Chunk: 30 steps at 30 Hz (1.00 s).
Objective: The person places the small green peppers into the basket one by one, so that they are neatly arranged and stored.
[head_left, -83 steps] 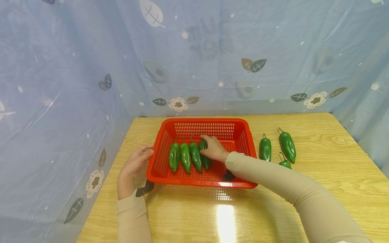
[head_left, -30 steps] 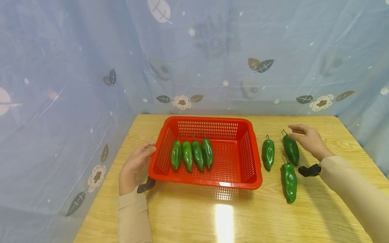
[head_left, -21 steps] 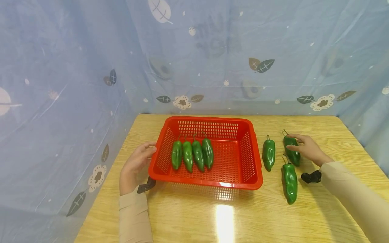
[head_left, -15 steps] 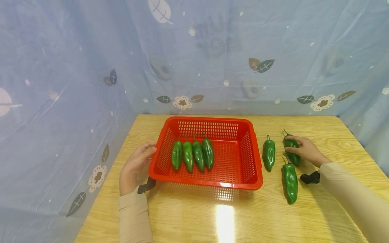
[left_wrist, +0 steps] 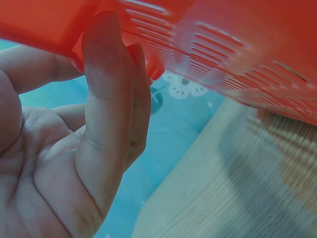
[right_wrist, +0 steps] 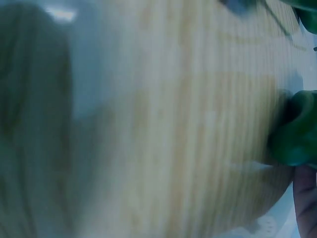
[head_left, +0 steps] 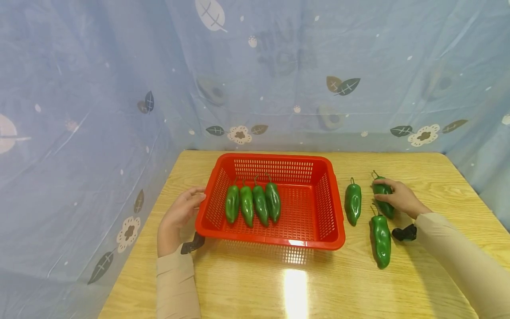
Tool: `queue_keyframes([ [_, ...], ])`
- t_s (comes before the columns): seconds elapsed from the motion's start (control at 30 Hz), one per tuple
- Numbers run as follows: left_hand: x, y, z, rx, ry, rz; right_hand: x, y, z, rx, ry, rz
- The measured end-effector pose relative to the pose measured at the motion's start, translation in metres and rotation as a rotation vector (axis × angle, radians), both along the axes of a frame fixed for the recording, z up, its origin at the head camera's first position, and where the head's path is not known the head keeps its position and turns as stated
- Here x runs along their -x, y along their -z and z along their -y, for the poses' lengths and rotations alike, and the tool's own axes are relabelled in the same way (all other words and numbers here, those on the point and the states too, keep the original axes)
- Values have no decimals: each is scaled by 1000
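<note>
A red plastic basket [head_left: 279, 242] with slotted walls holds several long green peppers in a row on its left side, stems toward the back; one green pepper [head_left: 272, 201] is rightmost. My left hand [head_left: 181, 215] grips the basket's left rim; in the left wrist view its fingers [left_wrist: 104, 74] curl up against the rim from below. Right of the basket, my right hand [head_left: 398, 197] holds a back-right green pepper [head_left: 383, 188] lying on the table, thumb and fingers across it. The right wrist view is blurred, with a pepper [right_wrist: 294, 131] and part of a finger [right_wrist: 305, 198] at its edge.
Two more green peppers lie on the wooden table [head_left: 247, 283]: one pepper [head_left: 353, 204] beside the basket's right wall, another pepper [head_left: 381, 241] nearer the front. A blue patterned curtain [head_left: 279, 88] encloses the back and sides. Black wrist pieces show under both wrists.
My right hand left the basket, where its pepper now lies in the row. It moved right, came down on the back-right pepper and closed around it. The left hand stayed at the rim.
</note>
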State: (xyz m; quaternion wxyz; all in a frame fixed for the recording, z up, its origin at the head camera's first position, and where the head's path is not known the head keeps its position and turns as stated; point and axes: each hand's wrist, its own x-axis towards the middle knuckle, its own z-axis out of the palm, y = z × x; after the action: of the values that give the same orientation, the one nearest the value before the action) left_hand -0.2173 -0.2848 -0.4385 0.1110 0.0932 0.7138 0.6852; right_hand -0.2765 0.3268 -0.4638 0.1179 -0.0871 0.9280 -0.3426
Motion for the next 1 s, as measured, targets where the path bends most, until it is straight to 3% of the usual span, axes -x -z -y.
queue_keyframes([
  [0.27,0,-2,-2,-2,-8,3,1,3,-5,8,52,24],
  [0.47,0,-3,-1,-3,-2,-1,1,3,-8,62,76,-7],
  [1.0,0,0,-1,1,4,-1,-5,-25,-2,140,114,-140],
])
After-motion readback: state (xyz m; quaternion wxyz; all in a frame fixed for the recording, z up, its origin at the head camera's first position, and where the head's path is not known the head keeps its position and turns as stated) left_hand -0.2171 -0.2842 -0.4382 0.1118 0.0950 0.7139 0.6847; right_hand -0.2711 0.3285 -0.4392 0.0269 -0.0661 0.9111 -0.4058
